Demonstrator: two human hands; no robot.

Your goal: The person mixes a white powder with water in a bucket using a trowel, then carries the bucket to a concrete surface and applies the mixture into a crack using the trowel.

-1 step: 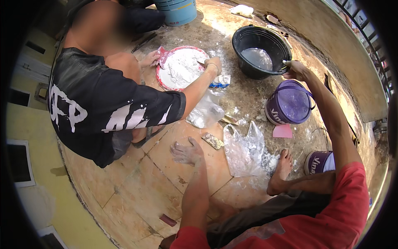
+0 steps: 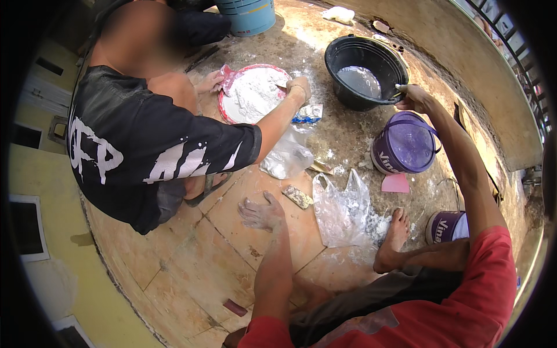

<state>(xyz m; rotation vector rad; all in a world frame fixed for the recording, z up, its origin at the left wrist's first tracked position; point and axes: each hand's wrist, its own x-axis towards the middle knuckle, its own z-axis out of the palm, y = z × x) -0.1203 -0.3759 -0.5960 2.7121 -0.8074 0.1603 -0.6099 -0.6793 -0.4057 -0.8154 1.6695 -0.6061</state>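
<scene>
My left hand, dusted pale, has its fingers spread over the tan tiles, beside a small speckled block. With my right hand I grip the rim of a black basin holding some cloudy liquid. A crouching co-worker in a black T-shirt has one hand at a pink piece on a red-rimmed dish of white powder and the other on a tool in the powder. A lidded purple bucket stands below the basin, near a pink flat piece.
Plastic bags and spilled powder lie on the floor by my bare foot. A second purple bucket is at the right. A blue pail stands at the back. A low wall runs along the right, a yellow wall along the left.
</scene>
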